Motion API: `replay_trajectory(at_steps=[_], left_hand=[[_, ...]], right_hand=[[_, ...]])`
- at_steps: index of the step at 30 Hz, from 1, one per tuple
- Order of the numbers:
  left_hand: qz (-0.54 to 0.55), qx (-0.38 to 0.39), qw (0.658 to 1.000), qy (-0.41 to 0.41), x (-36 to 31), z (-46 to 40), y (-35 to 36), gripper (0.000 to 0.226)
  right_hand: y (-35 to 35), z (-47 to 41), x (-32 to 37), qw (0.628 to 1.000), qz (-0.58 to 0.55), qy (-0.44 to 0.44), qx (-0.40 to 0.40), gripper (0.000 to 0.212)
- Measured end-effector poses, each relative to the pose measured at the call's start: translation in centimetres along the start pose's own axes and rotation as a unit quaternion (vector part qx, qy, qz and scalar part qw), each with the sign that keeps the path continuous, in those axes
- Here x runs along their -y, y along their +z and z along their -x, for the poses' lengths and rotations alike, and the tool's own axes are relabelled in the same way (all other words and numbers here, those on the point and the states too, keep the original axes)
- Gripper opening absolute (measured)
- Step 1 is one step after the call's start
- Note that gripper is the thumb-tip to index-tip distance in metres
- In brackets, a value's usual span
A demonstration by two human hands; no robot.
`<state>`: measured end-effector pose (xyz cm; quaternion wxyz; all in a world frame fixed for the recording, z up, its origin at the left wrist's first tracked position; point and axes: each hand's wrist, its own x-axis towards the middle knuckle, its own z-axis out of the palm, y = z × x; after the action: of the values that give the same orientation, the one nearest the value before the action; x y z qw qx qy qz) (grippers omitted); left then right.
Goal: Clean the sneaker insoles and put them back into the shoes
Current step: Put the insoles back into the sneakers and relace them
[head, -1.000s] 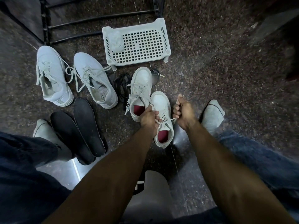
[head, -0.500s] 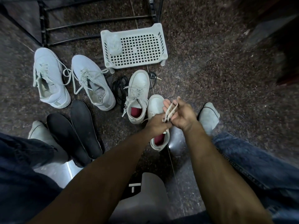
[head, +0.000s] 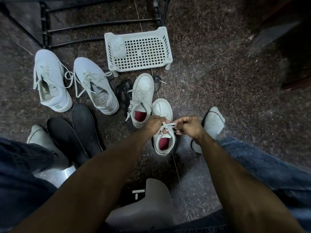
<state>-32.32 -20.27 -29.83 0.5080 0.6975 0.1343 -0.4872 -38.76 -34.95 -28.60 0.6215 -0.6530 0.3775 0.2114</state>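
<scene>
Near small sneaker [head: 164,130], below basket [head: 165,47]: lace [head: 168,126] now drawn taut — left hand [head: 154,122] and right hand [head: 189,126] pinching it; apparently tying. Black insoles [head: 84,130] left of it — still out.

One mark is legible: a white "T"-shaped sign [head: 138,193] on a dark surface at the 6 o'clock edge of the head view, just beside the pale grey moulded part [head: 148,212], on its 9 o'clock side. Whether it is a letter or a plain symbol cannot be determined. No brand, number or label can be read on the sneakers, insoles or basket.
</scene>
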Motion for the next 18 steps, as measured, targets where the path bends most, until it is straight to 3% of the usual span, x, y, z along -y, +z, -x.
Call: replay_trajectory(at_steps=[6,9,12,18], left_hand=[[-0.042,-0.013,0.999,0.009,0.2,0.1,0.5,0.016],[-0.073,-0.022,0.997,0.028,-0.1,0.1,0.7,0.022],[-0.101,-0.040,0.994,0.027,-0.4,0.3,0.7,0.023],[-0.167,-0.043,0.984,0.038,-0.8,0.5,0.2,0.029]], right_hand=[[-0.6,0.7,0.5,0.981,0.151,0.038,0.111,0.051],[1.0,1.1,1.0,0.964,0.222,0.017,0.147,0.039],[1.6,1.1,1.0,0.965,0.228,-0.038,0.126,0.013],[2.0,-0.4,-1.1,0.958,0.262,-0.100,0.067,0.034]])
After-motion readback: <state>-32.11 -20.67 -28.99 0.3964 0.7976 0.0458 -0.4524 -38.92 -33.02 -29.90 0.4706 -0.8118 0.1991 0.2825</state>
